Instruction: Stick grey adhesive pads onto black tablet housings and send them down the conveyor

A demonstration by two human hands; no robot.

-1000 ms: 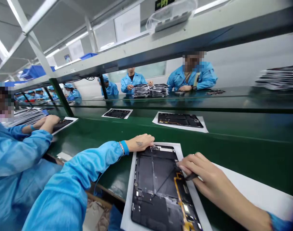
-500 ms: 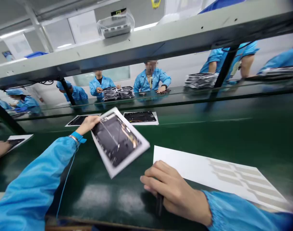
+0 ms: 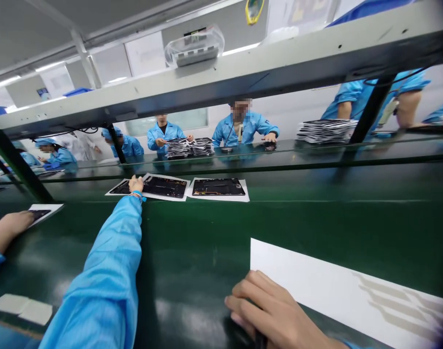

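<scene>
My left arm stretches far across the green bench, and my left hand (image 3: 136, 184) is bunched at the corner of a white sheet (image 3: 148, 180) bearing a dark tablet back panel (image 3: 165, 187). A second dark panel (image 3: 118, 188) lies just left of my hand on its own sheet. A third panel (image 3: 218, 187) sits to the right on white paper. Near the bottom edge, my right hand (image 3: 268, 310) is closed around a dark tool (image 3: 261, 340), mostly hidden by my fingers. It lies beside a large white sheet with grey marks (image 3: 345, 291).
A co-worker's hand (image 3: 10, 225) rests at the left on a small white sheet with a dark panel. Stacks of panels (image 3: 326, 131) lie on the far bench beyond a low shelf (image 3: 221, 92). Blue-sleeved workers sit across the bench.
My left hand has carried the sheet and panel away from me and set them flat in the far row. My right hand has moved slightly closer to me, still holding the tool.
</scene>
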